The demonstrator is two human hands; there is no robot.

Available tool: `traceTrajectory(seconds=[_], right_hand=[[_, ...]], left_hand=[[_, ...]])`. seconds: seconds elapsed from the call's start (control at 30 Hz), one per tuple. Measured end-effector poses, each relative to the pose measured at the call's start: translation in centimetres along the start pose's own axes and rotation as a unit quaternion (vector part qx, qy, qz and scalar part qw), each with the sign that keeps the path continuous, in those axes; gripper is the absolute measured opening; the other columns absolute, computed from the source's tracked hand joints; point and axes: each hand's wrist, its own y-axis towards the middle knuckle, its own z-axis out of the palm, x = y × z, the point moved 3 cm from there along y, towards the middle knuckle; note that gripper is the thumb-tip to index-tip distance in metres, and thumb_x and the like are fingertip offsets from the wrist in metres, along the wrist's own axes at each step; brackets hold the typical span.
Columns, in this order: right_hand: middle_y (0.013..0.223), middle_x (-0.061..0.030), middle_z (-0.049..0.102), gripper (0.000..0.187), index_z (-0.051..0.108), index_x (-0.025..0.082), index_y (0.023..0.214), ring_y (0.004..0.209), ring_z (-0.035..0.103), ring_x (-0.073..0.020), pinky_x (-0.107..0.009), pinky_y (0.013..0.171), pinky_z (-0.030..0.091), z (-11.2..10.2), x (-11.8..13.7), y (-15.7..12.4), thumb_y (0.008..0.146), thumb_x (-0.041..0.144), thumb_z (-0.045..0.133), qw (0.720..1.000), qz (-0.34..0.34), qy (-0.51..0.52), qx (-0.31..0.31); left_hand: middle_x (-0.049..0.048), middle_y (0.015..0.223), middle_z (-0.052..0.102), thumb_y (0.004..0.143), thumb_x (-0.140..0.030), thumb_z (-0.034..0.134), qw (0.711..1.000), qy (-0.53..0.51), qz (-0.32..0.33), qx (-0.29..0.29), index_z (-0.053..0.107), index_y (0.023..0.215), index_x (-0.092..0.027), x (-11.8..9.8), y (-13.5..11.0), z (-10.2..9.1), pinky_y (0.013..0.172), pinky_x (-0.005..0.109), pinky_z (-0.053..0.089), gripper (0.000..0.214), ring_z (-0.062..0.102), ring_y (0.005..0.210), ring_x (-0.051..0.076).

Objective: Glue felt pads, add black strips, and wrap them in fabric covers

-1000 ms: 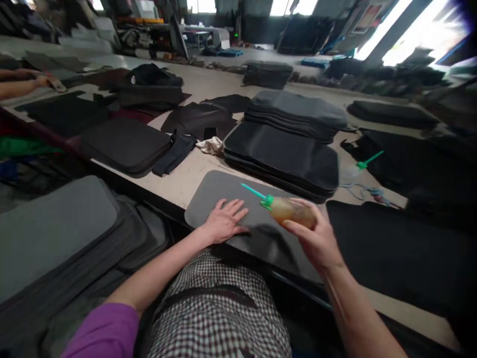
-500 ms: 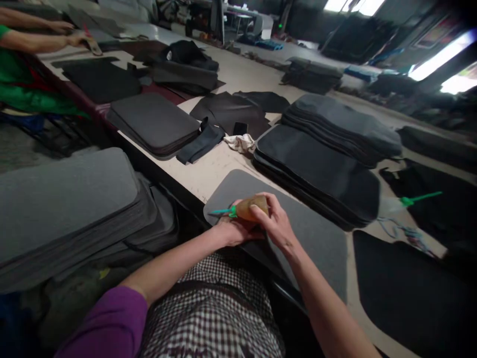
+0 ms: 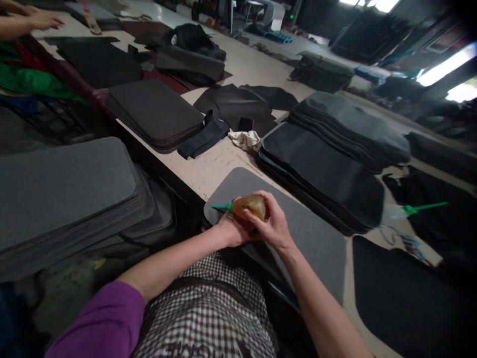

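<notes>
My right hand (image 3: 272, 219) is wrapped round an amber glue bottle (image 3: 250, 205). Its thin green nozzle points left and its broad end is turned up toward me. Against the bottle's underside and neck lies my left hand (image 3: 234, 231), with several of its fingers hidden behind the bottle. Both hands are over a grey sheet with rounded corners (image 3: 309, 243), lying flat at the table's near edge. Part of a black surface shows just below my hands, but I cannot make out what it is.
Black padded panels (image 3: 320, 174) are stacked beyond the sheet, beside a crumpled cloth (image 3: 245, 140) and a phone (image 3: 245, 124). Another green-nozzled bottle (image 3: 397, 211) lies right. Grey sheets (image 3: 67, 189) are piled at left. A co-worker's hand (image 3: 44, 20) is at far left.
The bottle has tilted so its broad end faces me more, with both hands still around it. At far left, the co-worker's hand has come away from a red-nozzled bottle. My view has shifted slightly.
</notes>
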Motion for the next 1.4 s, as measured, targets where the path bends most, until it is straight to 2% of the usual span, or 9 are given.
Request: traceTrajectory(seconds=[0.13,0.3,0.43,0.57,0.93,1.17,1.27,1.33,1.4], right_hand=[[0.116,-0.0059,0.064,0.048,0.057,0.027,0.123,0.106,0.062,-0.0267,-0.042,0.096,0.052,-0.3,-1.2,0.2,0.086,0.053,0.072,1.0,0.021,0.011,-0.016],[0.114,-0.0057,0.065,0.051,0.057,0.026,0.123,0.105,0.063,-0.027,-0.043,0.096,0.052,-0.7,-2.8,0.8,0.084,0.055,0.074,0.997,0.049,0.019,-0.056],[0.113,-0.0062,0.067,0.052,0.059,0.024,0.12,0.101,0.063,-0.0266,-0.042,0.094,0.052,-1.2,-3.8,1.7,0.084,0.059,0.072,0.992,0.074,0.007,-0.102],[0.111,-0.0067,0.067,0.054,0.06,0.022,0.119,0.099,0.063,-0.026,-0.041,0.092,0.051,-1.7,-5.1,2.8,0.083,0.061,0.071,0.985,0.09,0.001,-0.145],[0.103,-0.0059,0.066,0.057,0.062,0.02,0.113,0.093,0.061,-0.0237,-0.039,0.089,0.05,-2.7,-8.0,6.2,0.079,0.064,0.07,0.963,0.124,-0.011,-0.238],[0.106,-0.0072,0.066,0.059,0.063,0.018,0.113,0.096,0.06,-0.0239,-0.04,0.092,0.05,-3.0,-9.1,6.6,0.077,0.064,0.071,0.947,0.131,-0.029,-0.293],[0.104,-0.0049,0.065,0.06,0.061,0.02,0.115,0.092,0.061,-0.0222,-0.036,0.081,0.055,-3.6,-9.1,6.0,0.077,0.065,0.071,0.933,0.152,0.002,-0.326],[0.103,-0.0031,0.065,0.063,0.059,0.022,0.118,0.082,0.062,-0.0194,-0.029,0.063,0.055,-4.5,-9.3,5.3,0.077,0.068,0.071,0.918,0.197,0.085,-0.333],[0.103,-0.0023,0.065,0.064,0.057,0.024,0.117,0.071,0.062,-0.0163,-0.024,0.049,0.05,-5.5,-9.5,4.4,0.076,0.071,0.07,0.896,0.24,0.199,-0.316]], left_hand=[[0.0084,0.167,0.032,0.102,-0.059,0.04,1.0,0.016,0.003,0.008,0.033,0.161,-0.021,-0.1,-0.1,-0.7,0.127,0.049,0.021,0.071,0.025,0.155,0.03],[0.0124,0.161,0.043,0.102,-0.067,0.03,0.999,0.031,0.003,-0.019,0.041,0.156,-0.025,-0.2,-0.6,-2.3,0.118,0.058,0.032,0.07,0.039,0.147,0.032],[0.0111,0.161,0.043,0.101,-0.069,0.029,0.997,0.053,0.017,-0.052,0.043,0.155,-0.028,-0.4,-0.7,-3.2,0.121,0.066,0.02,0.069,0.028,0.152,0.031],[0.0128,0.161,0.042,0.1,-0.07,0.032,0.996,0.061,0.017,-0.06,0.047,0.152,-0.026,-0.6,-0.6,-3.8,0.123,0.064,0.015,0.07,0.029,0.151,0.03],[0.0124,0.162,0.04,0.101,-0.068,0.028,0.996,0.066,0.019,-0.059,0.047,0.152,-0.027,-0.7,-0.5,-3.9,0.122,0.064,0.018,0.068,0.03,0.152,0.028],[0.0121,0.163,0.041,0.101,-0.067,0.03,0.996,0.069,0.019,-0.052,0.048,0.151,-0.028,-0.7,-0.3,-3.4,0.12,0.067,0.02,0.066,0.03,0.152,0.029],[0.0125,0.164,0.037,0.101,-0.067,0.033,0.997,0.063,0.017,-0.05,0.048,0.151,-0.029,-0.7,-0.3,-3.2,0.121,0.066,0.019,0.065,0.027,0.154,0.03],[0.0126,0.167,0.032,0.101,-0.066,0.036,0.997,0.054,0.003,-0.05,0.049,0.151,-0.03,-0.6,-0.3,-3.3,0.122,0.065,0.019,0.063,0.024,0.156,0.031],[0.0124,0.168,0.029,0.101,-0.064,0.036,0.999,0.033,-0.013,-0.04,0.05,0.149,-0.03,-0.4,-0.3,-3.5,0.122,0.063,0.02,0.061,0.023,0.156,0.032]])
